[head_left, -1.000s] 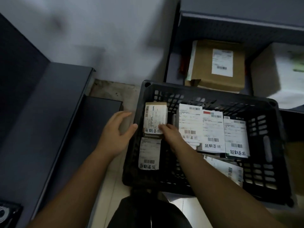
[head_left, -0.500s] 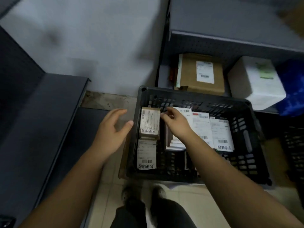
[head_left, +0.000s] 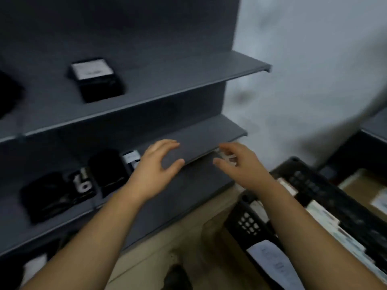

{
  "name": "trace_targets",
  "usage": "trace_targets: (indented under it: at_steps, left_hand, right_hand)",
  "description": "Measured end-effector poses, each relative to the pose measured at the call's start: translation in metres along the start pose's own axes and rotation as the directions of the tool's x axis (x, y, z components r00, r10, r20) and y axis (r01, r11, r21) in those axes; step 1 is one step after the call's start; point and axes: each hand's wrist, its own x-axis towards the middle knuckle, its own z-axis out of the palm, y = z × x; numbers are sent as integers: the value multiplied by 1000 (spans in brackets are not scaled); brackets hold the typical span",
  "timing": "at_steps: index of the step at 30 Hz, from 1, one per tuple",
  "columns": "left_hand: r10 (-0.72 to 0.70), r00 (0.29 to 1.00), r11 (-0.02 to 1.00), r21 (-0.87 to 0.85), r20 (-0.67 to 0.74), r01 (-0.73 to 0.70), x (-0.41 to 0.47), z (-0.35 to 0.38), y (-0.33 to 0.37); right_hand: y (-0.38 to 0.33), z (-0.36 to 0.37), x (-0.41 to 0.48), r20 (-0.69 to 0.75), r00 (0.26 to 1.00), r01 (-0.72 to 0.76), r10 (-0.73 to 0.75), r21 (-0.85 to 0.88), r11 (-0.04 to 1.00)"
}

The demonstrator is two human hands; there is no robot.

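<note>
Both hands are raised side by side in front of the dark grey shelving, apart from each other, with the forearms running up from the lower edge of the view. The left hand (head_left: 156, 164) is at about the centre, palm down, its fingers spread and gently curved and the thumb stretched out towards 3 o'clock. It holds nothing and hovers at the front edge of the middle shelf (head_left: 199, 141); whether it touches the shelf cannot be told.

The right hand (head_left: 240, 166) sits at 3 o'clock from the left one, the back of the hand up, the thumb pointing towards 9 o'clock and the fingers bent forward at the shelf's edge. A pale blurred thing (head_left: 227, 156) shows at those fingertips. The blur hides what it is and whether the fingers pinch it.

At 9 o'clock from the left hand a white-labelled parcel (head_left: 130, 159) lies just beside the knuckles, and further out in that direction lie black packages (head_left: 56, 195) on the shelving. At 11 o'clock, on the upper shelf (head_left: 167, 84), a black box with a white label (head_left: 95, 79) lies alone.

At 4 o'clock a black plastic crate (head_left: 314, 185) stands on the floor (head_left: 188, 237) under the right forearm, with labelled parcels (head_left: 322, 216) lying inside it. A cardboard box (head_left: 364, 185) lies beyond the crate at 3 o'clock, and a pale wall (head_left: 303, 80) fills the view at 1 o'clock.
</note>
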Motion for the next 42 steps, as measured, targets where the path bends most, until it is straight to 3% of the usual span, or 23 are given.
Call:
trace_targets:
  at_steps: [4,9,15,19,26,32,37,42]
  left_hand:
    - [-183,964,975,92,-191,203,-105,-99,-21]
    - [-291,867,918,136,-406,372,-218,-206,-41]
    - [-409,766,847,107,-496,521,-340,-293,-94]
    - [-467,748,820,85,-472,566,-392,-334,-140]
    - [-548,766,812,6,-336,584,-389,-331,-223]
    - [-623,758,777,-42,-192,628,-334,-288,-314]
    - [-726,680,687,-55,-107,725,-284,-245,-404]
    - [-819,571,574,-92,-64,813,-236,-212,-487]
  right_hand:
    - [-95,70,-7,161,966,198,-203,47,979]
    - [-209,155,-31,317,870,351,-378,143,926]
    - [-307,270,-69,422,785,422,-454,171,890]
    - [-343,341,-88,456,789,385,-411,153,910]
    - [-329,403,-74,493,839,234,-231,57,971]
    - [-275,459,1,507,857,128,-92,-37,991]
    - [-236,532,82,531,847,68,9,-126,990]
    - [-217,611,152,527,850,86,18,-173,981]
